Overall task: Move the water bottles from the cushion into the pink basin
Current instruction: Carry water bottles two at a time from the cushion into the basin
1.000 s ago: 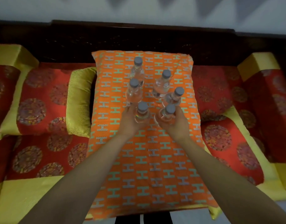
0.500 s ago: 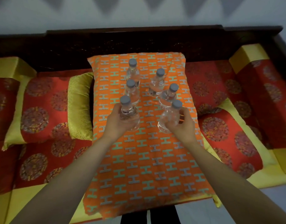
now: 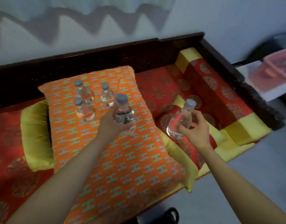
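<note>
1. Right hand [image 3: 195,129] is gripping a clear bottle [image 3: 181,121], tilted, above the red seat.
2. Left hand [image 3: 113,125] is wrapping another bottle [image 3: 124,116] over the orange cushion [image 3: 116,159].
3. Four bottles [image 3: 84,109] are sitting behind at 11 o'clock.
4. Pink basin [image 3: 278,68] is blurring at 2 o'clock.

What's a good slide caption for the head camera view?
Each hand, left and right, lifts a water bottle off the orange cushion; four stay.

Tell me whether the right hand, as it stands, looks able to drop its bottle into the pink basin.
Probably not yet. The right hand holds its bottle over the sofa, and the pink basin sits well beyond the sofa's dark wooden arm.
</note>
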Motion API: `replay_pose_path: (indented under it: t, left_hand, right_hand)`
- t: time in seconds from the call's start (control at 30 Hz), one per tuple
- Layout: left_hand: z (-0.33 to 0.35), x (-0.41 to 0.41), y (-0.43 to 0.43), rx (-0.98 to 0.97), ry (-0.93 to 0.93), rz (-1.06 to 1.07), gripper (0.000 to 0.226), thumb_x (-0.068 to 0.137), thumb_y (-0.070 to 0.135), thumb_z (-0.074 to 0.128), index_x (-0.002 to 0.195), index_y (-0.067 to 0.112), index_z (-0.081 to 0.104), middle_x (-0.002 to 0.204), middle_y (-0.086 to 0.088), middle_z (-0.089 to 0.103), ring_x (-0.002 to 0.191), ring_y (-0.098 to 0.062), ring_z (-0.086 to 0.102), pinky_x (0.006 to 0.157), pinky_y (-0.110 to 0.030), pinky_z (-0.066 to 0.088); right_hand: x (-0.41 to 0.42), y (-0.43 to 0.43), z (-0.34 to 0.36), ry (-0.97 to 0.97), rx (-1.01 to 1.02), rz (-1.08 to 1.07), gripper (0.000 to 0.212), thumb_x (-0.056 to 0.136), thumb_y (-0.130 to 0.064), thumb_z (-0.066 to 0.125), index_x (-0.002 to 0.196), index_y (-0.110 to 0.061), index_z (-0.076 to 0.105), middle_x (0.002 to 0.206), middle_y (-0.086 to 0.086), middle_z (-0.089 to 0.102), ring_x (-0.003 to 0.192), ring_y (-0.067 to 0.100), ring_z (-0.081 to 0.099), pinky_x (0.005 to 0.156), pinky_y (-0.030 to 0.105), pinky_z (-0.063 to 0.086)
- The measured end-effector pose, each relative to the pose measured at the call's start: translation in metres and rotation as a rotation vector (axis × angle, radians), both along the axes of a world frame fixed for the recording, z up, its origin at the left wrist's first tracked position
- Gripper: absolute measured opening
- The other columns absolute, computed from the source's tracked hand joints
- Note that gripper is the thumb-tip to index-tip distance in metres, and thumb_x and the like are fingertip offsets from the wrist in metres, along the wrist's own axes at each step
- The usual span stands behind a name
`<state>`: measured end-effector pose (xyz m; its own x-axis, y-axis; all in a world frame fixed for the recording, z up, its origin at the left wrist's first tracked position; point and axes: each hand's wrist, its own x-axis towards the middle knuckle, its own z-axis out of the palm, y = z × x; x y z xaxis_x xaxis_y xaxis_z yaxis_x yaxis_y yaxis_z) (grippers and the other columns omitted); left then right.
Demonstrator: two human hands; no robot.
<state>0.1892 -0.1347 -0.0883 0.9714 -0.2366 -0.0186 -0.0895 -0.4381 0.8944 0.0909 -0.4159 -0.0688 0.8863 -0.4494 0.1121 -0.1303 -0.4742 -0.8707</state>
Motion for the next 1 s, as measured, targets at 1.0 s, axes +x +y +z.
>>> replay_pose_path:
  t: [1.0]
  left_hand:
    - [0.062, -0.098, -0.475, -0.025, 0.014, -0.457, 0.07, 0.056, 0.03, 0.091, 0.117, 0.028, 0.058, 0.106, 0.009, 0.068, 0.09, -0.007, 0.067, 0.08, -0.031, 0.055]
  right_hand:
    - [-0.238, -0.413, 0.068, 0.017, -0.043, -0.489, 0.056, 0.059, -0.023, 0.087, 0.104, -0.024, 0.054, 0.096, -0.016, 0.058, 0.088, 0.003, 0.057, 0.069, 0.019, 0.047]
